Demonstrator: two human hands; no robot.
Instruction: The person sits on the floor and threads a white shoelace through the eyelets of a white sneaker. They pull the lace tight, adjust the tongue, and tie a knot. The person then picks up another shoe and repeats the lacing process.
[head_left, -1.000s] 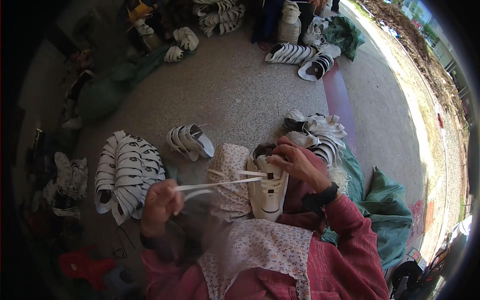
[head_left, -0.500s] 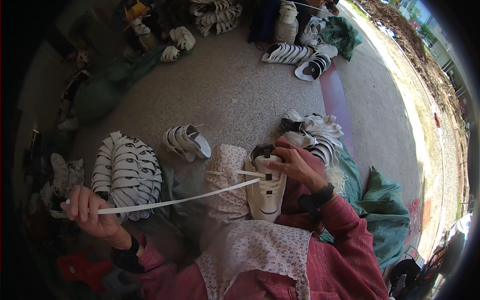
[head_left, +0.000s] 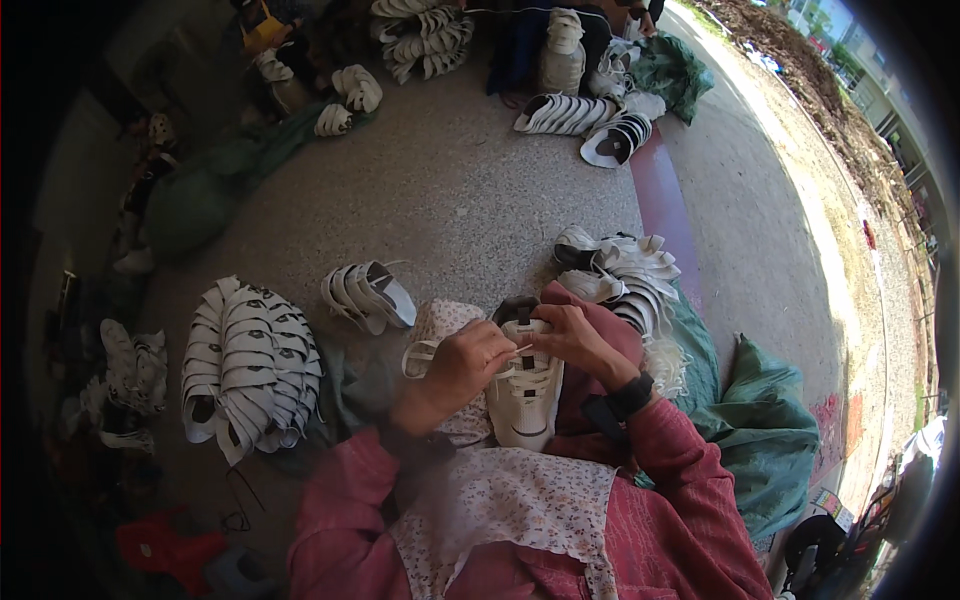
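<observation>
so your left hand [head_left: 462,368] was pinching a white lace [head_left: 524,349] over the pale shoe [head_left: 524,408]. your right hand [head_left: 572,338] touched its upper part, couldn't tell if gripping tbh.

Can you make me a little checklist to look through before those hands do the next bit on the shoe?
1. White shoe has its toe pointing toward the person: ok.
2. Left hand is at the laces: ok.
3. Right hand is at the shoe's upper part: ok.
4. No loose lace sticking out: not ok, a lace loop shows left of the left hand.
5. Lace tip through its hole: cannot tell, the hands cover that spot.
6. Big white stack is apart from both hands: ok.
</observation>
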